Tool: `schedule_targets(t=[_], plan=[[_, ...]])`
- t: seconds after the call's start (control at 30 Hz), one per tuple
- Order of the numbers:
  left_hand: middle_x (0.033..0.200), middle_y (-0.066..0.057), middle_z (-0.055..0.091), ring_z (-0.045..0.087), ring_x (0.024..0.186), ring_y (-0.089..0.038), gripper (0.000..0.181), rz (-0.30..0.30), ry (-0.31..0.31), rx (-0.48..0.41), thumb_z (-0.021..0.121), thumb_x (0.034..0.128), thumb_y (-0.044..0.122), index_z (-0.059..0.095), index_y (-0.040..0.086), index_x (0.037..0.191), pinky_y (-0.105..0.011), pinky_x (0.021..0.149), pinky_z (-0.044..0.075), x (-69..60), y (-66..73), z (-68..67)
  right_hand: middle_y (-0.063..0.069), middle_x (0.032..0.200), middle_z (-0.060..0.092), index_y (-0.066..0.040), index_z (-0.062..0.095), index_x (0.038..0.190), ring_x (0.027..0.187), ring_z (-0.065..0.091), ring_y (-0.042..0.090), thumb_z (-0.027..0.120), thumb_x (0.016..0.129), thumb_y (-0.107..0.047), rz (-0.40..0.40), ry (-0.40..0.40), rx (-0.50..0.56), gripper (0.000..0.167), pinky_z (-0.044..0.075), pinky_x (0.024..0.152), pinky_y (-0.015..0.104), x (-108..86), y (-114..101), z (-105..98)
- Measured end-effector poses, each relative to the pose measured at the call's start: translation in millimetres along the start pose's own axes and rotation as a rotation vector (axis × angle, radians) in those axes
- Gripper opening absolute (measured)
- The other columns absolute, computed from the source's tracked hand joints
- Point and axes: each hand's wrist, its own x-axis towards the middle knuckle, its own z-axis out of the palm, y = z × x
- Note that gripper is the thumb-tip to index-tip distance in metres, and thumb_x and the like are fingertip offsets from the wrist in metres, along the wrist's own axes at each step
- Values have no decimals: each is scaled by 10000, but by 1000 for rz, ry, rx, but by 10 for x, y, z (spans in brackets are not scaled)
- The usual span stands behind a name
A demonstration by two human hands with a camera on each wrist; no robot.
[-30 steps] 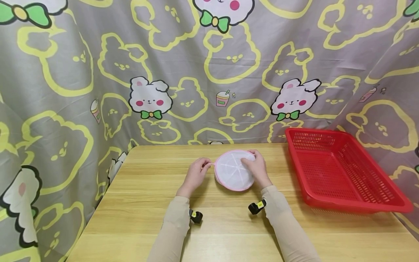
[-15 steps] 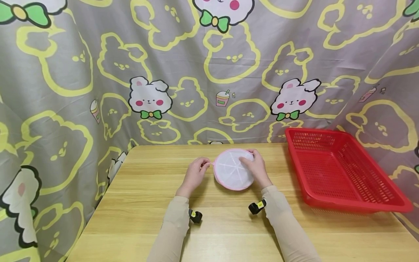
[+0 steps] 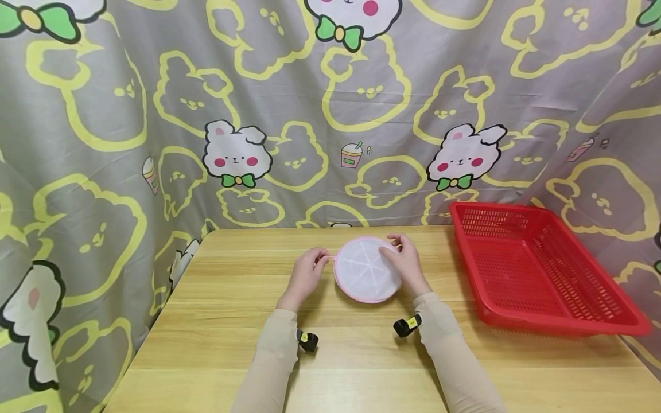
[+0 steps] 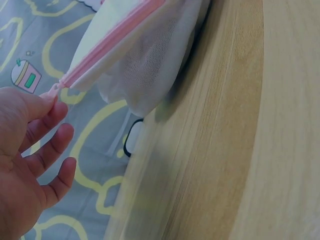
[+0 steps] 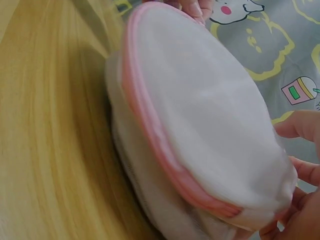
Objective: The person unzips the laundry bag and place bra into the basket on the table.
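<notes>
A round white mesh laundry bag point(image 3: 368, 271) with pink zipper trim is between my hands over the wooden table, its flat top facing up in the head view. My left hand point(image 3: 306, 275) pinches a small pink tab at the end of the trim, the other fingers apart, as the left wrist view shows point(image 4: 35, 145). At the bag's opposite side my right hand point(image 3: 407, 264) holds the edge, the thumb over the top face. Part of the right fingers is hidden behind the bag's edge in the right wrist view. Soft mesh sides point(image 5: 137, 165) hang below the trim.
To the right on the table point(image 3: 232, 355) stands a large red plastic basket point(image 3: 516, 320) with slotted walls. A grey cartoon-print curtain point(image 3: 299, 103) hangs behind and at both sides. Each wrist carries a small black camera point(image 3: 308, 341).
The laundry bag has shifted slightly left. My right fingers have moved at its far right edge, a fingertip now showing past the rim. My left hand keeps its pinch on the tab.
</notes>
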Motion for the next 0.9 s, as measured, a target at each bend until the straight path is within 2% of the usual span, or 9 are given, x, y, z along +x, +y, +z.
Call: schedule_targets(t=[0.2,0.4,0.53,0.63,0.73,0.9], plan=[[923,-69,670,582,832,-154,131,-3,3,14,576,977,155,672,67,981,-293,733,510,2,-8,-2,176,1136,509,-2,552,1258,968,438,236,700,861,-128,-46,15,25,442,357,837,308,4,-1,-17],[923,-70,673,582,828,-153,123,-1,11,7,581,974,143,675,65,971,-289,729,509,0,-3,6,179,1269,502,-27,550,1281,1159,418,313,702,869,-164,-112,-9,-2,460,358,966,430,-1,-14,-18],[924,-73,672,581,829,-156,120,7,15,3,585,972,140,676,62,968,-290,727,507,-5,4,15,181,1348,464,-44,530,1327,1265,371,354,707,876,-189,-136,-59,-27,506,371,1028,500,2,-16,-13],[939,-74,675,587,839,-157,122,5,14,5,588,970,149,675,64,974,-294,736,512,-7,2,26,193,1402,443,-40,500,1369,1318,341,376,713,876,-196,-155,-103,-50,559,336,1081,533,0,-14,-9],[951,-80,677,594,849,-163,128,-1,13,9,588,970,155,674,61,980,-305,747,517,-7,-6,34,190,1430,451,-43,480,1396,1340,337,371,724,866,-202,-171,-139,-66,605,289,1118,535,0,-11,0],[951,-88,676,594,852,-174,130,-1,14,12,588,970,154,673,56,982,-317,754,519,-5,-9,36,178,1413,504,-55,477,1412,1327,380,351,746,848,-184,-198,-185,-77,638,282,1139,503,0,-1,20]])
